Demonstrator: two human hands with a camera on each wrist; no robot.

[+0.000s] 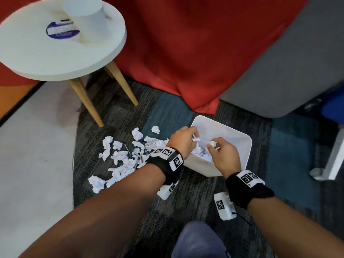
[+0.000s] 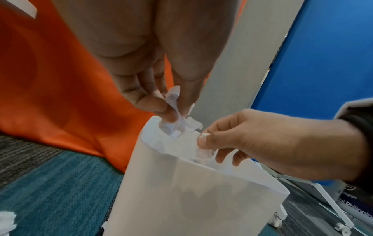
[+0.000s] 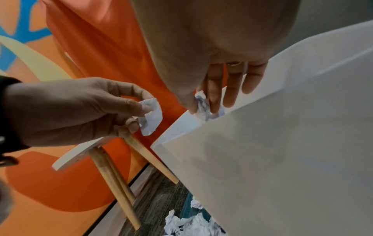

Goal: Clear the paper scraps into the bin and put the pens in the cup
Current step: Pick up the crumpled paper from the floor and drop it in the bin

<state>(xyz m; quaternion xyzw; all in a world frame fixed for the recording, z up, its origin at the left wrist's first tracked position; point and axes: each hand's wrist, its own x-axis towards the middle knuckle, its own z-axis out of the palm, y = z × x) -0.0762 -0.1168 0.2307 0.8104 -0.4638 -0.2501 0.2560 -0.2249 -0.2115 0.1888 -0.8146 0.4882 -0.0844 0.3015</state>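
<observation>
A white bin (image 1: 240,138) stands on the carpet and holds crumpled scraps (image 1: 200,152). Over its open top my left hand (image 1: 194,137) pinches a paper scrap (image 2: 174,99) between thumb and fingers. Beside it my right hand (image 1: 212,146) pinches another scrap (image 3: 203,106) just above the rim. A heap of paper scraps (image 1: 119,161) lies on the floor left of the bin, with thin dark pens (image 1: 128,149) among them. The white cup (image 1: 87,17) stands on the round white table (image 1: 37,53) at the far left.
Red fabric (image 1: 186,53) and a grey seat (image 1: 288,62) rise behind the bin. The table's wooden legs (image 1: 87,103) stand near the scrap heap. A wheeled stand (image 1: 333,164) is at the right. My knee (image 1: 195,239) is at the bottom edge.
</observation>
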